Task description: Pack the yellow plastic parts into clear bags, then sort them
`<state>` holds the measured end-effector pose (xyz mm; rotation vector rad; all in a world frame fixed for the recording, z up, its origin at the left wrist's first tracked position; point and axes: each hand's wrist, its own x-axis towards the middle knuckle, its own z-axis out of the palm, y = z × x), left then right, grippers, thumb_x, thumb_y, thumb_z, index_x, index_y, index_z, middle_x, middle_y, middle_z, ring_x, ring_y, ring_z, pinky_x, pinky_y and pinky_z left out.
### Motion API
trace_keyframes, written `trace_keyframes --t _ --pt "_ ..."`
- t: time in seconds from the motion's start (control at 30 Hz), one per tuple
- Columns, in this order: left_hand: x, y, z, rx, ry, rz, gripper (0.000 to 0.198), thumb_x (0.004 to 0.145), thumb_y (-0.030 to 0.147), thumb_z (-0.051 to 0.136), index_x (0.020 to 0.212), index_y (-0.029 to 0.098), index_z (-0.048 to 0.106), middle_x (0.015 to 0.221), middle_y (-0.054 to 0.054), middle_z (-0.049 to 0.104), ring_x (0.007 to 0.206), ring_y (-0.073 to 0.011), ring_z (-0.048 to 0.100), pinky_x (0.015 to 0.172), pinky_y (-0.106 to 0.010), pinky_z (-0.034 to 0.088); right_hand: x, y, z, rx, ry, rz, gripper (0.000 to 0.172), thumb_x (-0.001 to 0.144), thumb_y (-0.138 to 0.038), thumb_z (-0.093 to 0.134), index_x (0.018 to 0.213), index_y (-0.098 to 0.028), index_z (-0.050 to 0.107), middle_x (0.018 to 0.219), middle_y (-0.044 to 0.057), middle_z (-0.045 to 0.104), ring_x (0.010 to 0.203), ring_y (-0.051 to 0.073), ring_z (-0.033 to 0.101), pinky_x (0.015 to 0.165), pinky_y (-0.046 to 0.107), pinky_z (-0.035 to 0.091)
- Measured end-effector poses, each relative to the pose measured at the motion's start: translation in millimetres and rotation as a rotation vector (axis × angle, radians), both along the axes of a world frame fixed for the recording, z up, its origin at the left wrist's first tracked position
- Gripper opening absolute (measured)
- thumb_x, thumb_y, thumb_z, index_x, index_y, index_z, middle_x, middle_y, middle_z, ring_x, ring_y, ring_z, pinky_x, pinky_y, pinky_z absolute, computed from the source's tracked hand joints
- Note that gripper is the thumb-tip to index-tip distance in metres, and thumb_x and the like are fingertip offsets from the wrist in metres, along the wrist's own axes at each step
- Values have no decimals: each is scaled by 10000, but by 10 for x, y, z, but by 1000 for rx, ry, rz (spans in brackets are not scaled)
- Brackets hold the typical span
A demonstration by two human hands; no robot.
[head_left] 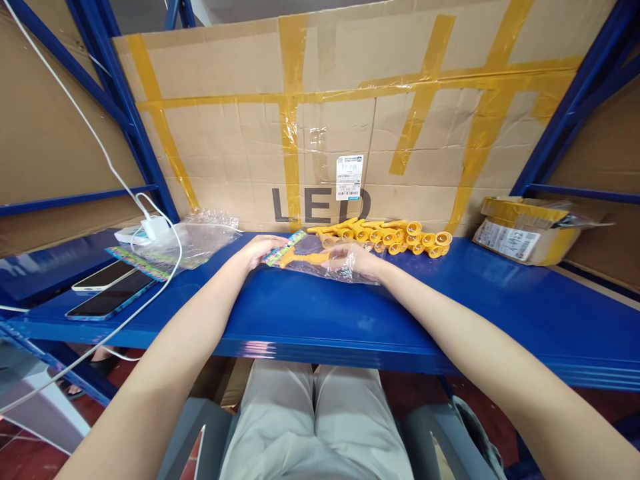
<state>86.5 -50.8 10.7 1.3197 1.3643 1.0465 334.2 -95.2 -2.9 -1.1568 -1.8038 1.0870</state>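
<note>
A clear plastic bag (334, 273) with a colourful printed header strip (286, 249) lies across the blue shelf in front of me. My left hand (263, 250) pinches the bag at its header end. Within the bag is a long yellow plastic piece (306, 259), slanting toward the header. My right hand (354, 259) is closed round the piece's right end, with clear film over the fingers; it looks to be inside the bag. Just behind it lies a pile of yellow plastic pieces with round cup-shaped ends (413, 229), stacked with the cups facing right.
To the left, two phones (113, 293), a white charger (156, 228) with cables and more clear bags (210, 227) lie on the shelf (320, 327). A small taped carton (525, 230) stands at the right. A large cardboard sheet (240, 153) closes off the back.
</note>
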Motion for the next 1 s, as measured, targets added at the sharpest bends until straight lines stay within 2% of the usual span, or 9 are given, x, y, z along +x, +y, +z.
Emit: trace_keyframes --t 0.1,0.2,0.37,0.5,0.6,0.7,0.8,0.9,1.0 --pt "-22 -14 11 19 -2 -11 234 661 181 788 891 176 742 858 -53 758 725 -182 716 633 -238 575 -22 18 -33 -23 -1 37 433 613 -256 832 1029 -198 727 876 17 721 736 139 659 774 286 534" --pt "13 -58 9 -21 -19 -103 352 691 183 777 1038 195 720 880 -59 756 705 -179 717 609 -239 572 -39 17 -50 -28 -1 43 442 615 -252 832 1041 -200 727 855 14 719 754 142 661 799 299 532" --pt "104 -110 -15 -91 2 -210 475 783 170 687 1250 204 612 895 -82 742 573 -179 690 437 -234 511 -38 -23 -13 -46 15 46 404 626 -224 828 1019 -206 736 983 42 730 813 152 671 862 326 530" --pt "85 -77 6 -74 8 -165 453 764 124 668 1211 192 633 833 -67 740 573 -160 676 483 -235 538 -23 -46 35 -75 15 131 381 648 -210 812 1021 -227 741 972 29 735 851 151 672 892 325 523" --pt "13 -28 53 -90 19 -72 410 745 62 610 1134 178 667 696 -35 716 563 -149 662 521 -236 550 -20 -53 60 -74 27 139 270 690 -184 776 956 -226 757 978 33 735 885 136 664 883 294 520" --pt "-97 16 105 -102 57 59 429 709 -2 528 1078 152 683 570 -17 668 550 -161 658 561 -255 559 -6 -23 62 -70 41 59 178 724 -178 740 901 -188 757 957 57 733 787 116 659 775 260 537" --pt "-237 57 123 -71 211 187 444 672 -22 511 1049 131 688 575 -38 677 641 -212 697 626 -292 568 39 55 52 -13 75 -113 108 766 -174 687 860 -148 734 887 65 731 648 89 624 643 222 518" --pt "-390 110 85 -8 472 304 458 655 -4 576 1091 100 670 803 -133 736 871 -305 709 756 -370 564 109 151 45 81 122 -304 90 793 -137 613 823 -126 697 823 61 721 573 81 577 575 212 489" --pt "-495 155 17 124 731 337 586 627 76 690 1207 106 608 1180 -259 642 1191 -433 549 935 -549 467 176 222 38 162 143 -429 127 783 -102 559 829 -125 675 809 57 711 596 104 589 612 242 507"
